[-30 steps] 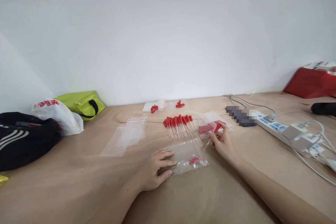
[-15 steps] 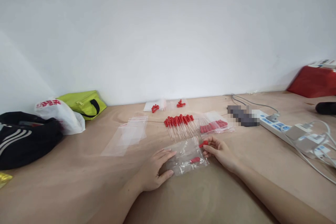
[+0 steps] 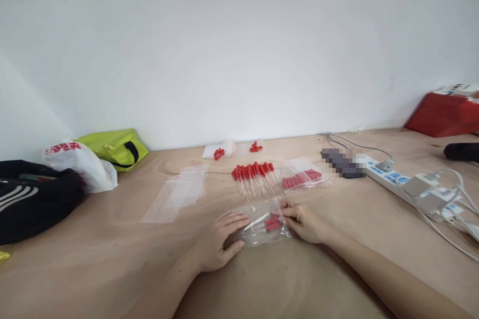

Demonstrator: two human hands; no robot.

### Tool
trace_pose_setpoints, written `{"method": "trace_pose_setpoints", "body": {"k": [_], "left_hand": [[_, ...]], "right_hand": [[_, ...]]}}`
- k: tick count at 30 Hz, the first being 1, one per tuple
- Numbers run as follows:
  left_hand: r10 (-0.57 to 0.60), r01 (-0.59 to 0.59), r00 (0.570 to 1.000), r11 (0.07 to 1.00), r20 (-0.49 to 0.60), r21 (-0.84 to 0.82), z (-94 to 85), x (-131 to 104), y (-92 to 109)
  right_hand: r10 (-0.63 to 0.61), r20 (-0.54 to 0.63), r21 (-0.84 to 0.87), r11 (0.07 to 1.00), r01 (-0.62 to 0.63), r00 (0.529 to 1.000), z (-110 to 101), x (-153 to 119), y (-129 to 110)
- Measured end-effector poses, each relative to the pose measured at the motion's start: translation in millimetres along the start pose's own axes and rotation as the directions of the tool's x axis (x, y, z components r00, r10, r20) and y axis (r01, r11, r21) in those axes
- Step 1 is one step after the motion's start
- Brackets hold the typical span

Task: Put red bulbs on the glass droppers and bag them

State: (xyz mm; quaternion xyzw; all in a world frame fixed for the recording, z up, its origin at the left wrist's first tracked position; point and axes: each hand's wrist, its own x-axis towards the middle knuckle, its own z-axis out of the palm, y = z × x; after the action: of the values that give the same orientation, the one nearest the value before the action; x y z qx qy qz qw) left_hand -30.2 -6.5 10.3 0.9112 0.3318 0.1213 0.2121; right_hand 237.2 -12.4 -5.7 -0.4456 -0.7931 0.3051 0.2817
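Joining another inside the clear bag (image 3: 258, 240), a red-ended dropper (image 3: 271, 220) now makes two there. The right hand (image 3: 307, 225) has curled fingers at the bag's mouth, though I cannot tell whether they grip it; the left hand (image 3: 220, 243) rests spread fingers opposite.

Plain room: tabletop (image 3: 93, 244) meets wall (image 3: 239, 50).

Bright, soft light; edges stretched and slightly blurred
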Motion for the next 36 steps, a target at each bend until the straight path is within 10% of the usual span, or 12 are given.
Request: {"method": "trace_pose_setpoints", "body": {"k": [4, 11, 21, 28, 36], "left_hand": [[-0.007, 0.007, 1.0, 1.0, 0.019, 0.023, 0.6, 1, -1], [-0.007, 0.005, 0.999, 0.999, 0.047, 0.034, -1.1, 1, 0], [-0.014, 0.012, 0.999, 0.999, 0.03, 0.04, -0.9, 2, 2], [-0.008, 0.008, 1.0, 0.999, 0.022, 0.038, 1.3, 1, -2], [-0.022, 0.022, 1.0, 1.0, 0.007, 0.009, 0.4, 1, -1]], "right_hand": [[0.023, 0.071, -0.021, 1.0, -0.021, 0.997, -13, 3, 0], [0.3, -0.354, -0.199, 0.901, -0.385, 0.886, -17, 60, 14], [0.394, -0.447, -0.252, 0.806, -0.536, 0.803, 4, 115, 16], [0.294, -0.47, -0.201, 0.883, -0.425, 0.832, -9, 88, 13], [0.36, -0.546, 0.453, 0.886, -0.094, 0.756, -4, 15, 25]]}}
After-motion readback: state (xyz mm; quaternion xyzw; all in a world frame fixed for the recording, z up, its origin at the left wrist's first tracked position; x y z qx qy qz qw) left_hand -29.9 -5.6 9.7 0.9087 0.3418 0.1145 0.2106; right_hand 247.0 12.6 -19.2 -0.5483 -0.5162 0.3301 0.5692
